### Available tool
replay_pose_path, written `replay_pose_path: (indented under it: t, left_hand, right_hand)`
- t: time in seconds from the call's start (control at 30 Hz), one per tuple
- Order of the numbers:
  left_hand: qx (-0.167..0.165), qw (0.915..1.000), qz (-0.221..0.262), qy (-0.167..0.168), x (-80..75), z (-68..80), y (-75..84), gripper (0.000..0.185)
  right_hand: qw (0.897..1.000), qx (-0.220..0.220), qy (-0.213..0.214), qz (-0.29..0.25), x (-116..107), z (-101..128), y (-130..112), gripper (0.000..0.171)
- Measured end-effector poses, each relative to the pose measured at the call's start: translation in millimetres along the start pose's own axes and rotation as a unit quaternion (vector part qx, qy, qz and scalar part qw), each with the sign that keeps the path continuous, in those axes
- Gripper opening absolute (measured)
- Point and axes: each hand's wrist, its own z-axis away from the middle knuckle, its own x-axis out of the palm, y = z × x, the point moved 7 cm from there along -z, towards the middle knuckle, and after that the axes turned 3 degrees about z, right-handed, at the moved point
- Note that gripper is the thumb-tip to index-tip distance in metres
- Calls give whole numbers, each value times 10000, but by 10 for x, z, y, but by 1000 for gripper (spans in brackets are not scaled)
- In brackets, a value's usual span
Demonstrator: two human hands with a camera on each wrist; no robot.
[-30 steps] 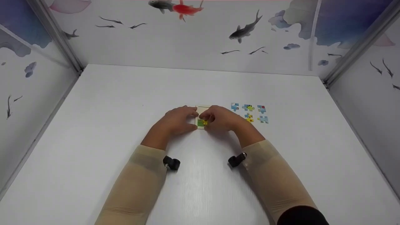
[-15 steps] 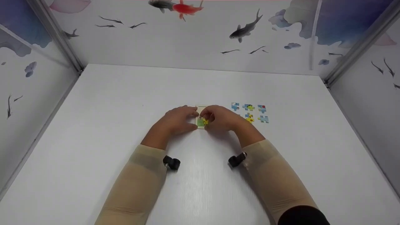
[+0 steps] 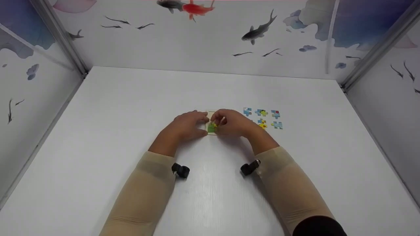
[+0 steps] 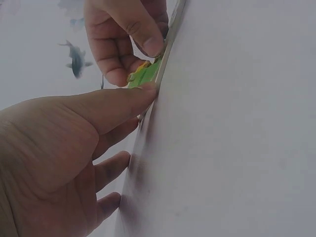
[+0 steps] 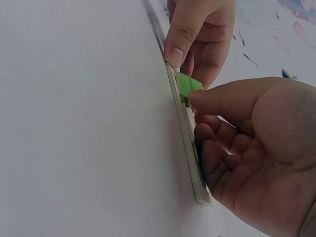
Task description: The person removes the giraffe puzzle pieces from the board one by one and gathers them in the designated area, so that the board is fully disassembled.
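A small pale wooden puzzle tray [image 3: 211,113] lies flat on the white table between my hands. My left hand [image 3: 189,125] holds its left side, with the thumb at the near corner and fingertips along the edge. My right hand [image 3: 233,123] reaches over the tray from the right and pinches a green and yellow jigsaw piece [image 3: 212,127] between thumb and fingers. The right wrist view shows this green piece [image 5: 187,84] tilted up from the tray, beside my left thumb. My right hand hides most of the tray's right half.
To the right of my right hand, several loose jigsaw pieces [image 3: 262,112] in blue, yellow and red lie in two rows. White panels [image 3: 197,49] printed with fish close off the table's back and sides.
The jigsaw piece has turned a little in my right fingers, its yellow part shifting upward over the green. My right fingertips have risen slightly. The left hand stays where it was.
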Motion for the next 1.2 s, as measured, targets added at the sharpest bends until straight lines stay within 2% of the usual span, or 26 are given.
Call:
replay_pose_path:
  t: [0.17, 0.4, 0.83, 1.03, 1.2]
  left_hand:
    - [-58, 10000, -10, -22, -3, 2, 3, 55]
    - [-113, 9999, 49, -38, -4, 5, 12, 56]
    - [28, 10000, 1, 21, -6, 13, 17, 55]
    - [-5, 10000, 20, 32, -4, 7, 12, 55]
    - [-18, 10000, 30, 53, -2, 9, 12, 56]
  right_hand:
    - [9999, -36, 95, -119, -41, 5, 29, 14]
    - [9993, 136, 154, -315, -82, 4, 76, 15]
    - [9976, -132, 106, -678, -144, 61, 59, 18]
    - [9979, 89, 200, -604, -334, 145, 192, 20]
    - [9974, 170, 114, -685, -471, 247, 380, 21]
